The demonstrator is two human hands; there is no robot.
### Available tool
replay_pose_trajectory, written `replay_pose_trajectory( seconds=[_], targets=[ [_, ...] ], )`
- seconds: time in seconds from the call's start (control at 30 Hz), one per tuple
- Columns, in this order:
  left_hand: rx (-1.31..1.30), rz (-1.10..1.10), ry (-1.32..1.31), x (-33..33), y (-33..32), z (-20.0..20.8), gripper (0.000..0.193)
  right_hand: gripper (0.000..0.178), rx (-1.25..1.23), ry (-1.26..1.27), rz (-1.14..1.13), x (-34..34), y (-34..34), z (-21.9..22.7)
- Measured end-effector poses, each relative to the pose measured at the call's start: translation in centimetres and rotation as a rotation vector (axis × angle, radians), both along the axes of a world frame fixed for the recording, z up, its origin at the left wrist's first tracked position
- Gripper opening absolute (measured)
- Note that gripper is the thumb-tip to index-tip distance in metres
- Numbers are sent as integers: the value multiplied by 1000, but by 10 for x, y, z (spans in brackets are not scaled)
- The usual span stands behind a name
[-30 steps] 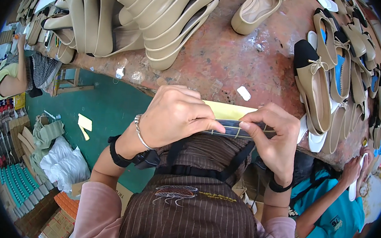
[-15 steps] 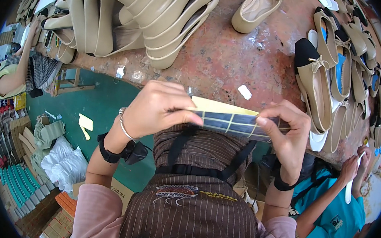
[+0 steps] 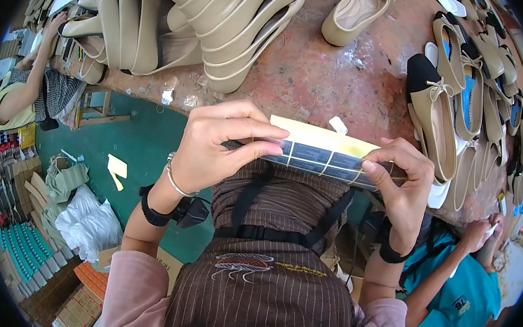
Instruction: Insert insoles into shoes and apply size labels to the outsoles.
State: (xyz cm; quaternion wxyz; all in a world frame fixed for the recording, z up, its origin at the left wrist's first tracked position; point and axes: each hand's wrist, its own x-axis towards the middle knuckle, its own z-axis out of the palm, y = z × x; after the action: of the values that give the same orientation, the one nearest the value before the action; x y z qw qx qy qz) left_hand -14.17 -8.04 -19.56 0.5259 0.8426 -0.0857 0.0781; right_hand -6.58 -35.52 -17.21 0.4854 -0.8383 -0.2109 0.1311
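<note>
A sheet of stickers (image 3: pixel 314 156) is stretched between my hands in front of my apron, just off the table's near edge. Dark blue-grey labels in a grid cover it, and its pale yellow backing shows along the top. My left hand (image 3: pixel 223 137) pinches the left end between thumb and fingers. At the other end my right hand (image 3: pixel 402 182) grips the sheet, thumb on the labels and fingers behind. Whether a label is lifting under my left thumb I cannot tell. A small white piece (image 3: pixel 338 125) lies on the table just beyond the sheet.
Nested beige shoes (image 3: pixel 229 62) are piled at the table's left, and a single beige shoe (image 3: pixel 358 17) stands at the back. Rows of beige shoes with black toes (image 3: pixel 431 115) fill the right side. A co-worker in teal (image 3: pixel 456 302) sits close at my right.
The sheet has tilted, its right end lower, and more yellow backing and label surface show. My left fingers have straightened over its end. The co-worker's hands at right have come lower.
</note>
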Motion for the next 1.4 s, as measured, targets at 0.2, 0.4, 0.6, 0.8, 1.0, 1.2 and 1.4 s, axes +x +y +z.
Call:
replay_pose_trajectory(
  seconds=[0.2, 0.4, 0.6, 0.8, 1.0, 1.2, 1.4],
  targets=[
    [13, -21, 97, 0, -2, 2, 16, 13, 2, 24, -17, -1, -1, 0],
    [46, 32, 57, 1, -9, 1, 10, 14, -103, -212, 133, 4, 4, -6],
    [184, 22, 9, 1, -22, 8, 13, 16, 3, -298, 168, -13, 52, -10],
    [99, 98, 91, -2, -19, 8, 15, 11, 24, -189, 90, -15, 54, -14],
    [25, 66, 172, -1, -18, 8, 15, 11, -5, -226, 101, -13, 53, -11],
    [27, -4, 78, 6, -21, 11, 9, 12, -4, -258, 111, -14, 54, -16],
    [-319, 210, 382, -9, 18, 0, 5, 13, -76, -145, 63, -2, 9, -10]
  ],
)
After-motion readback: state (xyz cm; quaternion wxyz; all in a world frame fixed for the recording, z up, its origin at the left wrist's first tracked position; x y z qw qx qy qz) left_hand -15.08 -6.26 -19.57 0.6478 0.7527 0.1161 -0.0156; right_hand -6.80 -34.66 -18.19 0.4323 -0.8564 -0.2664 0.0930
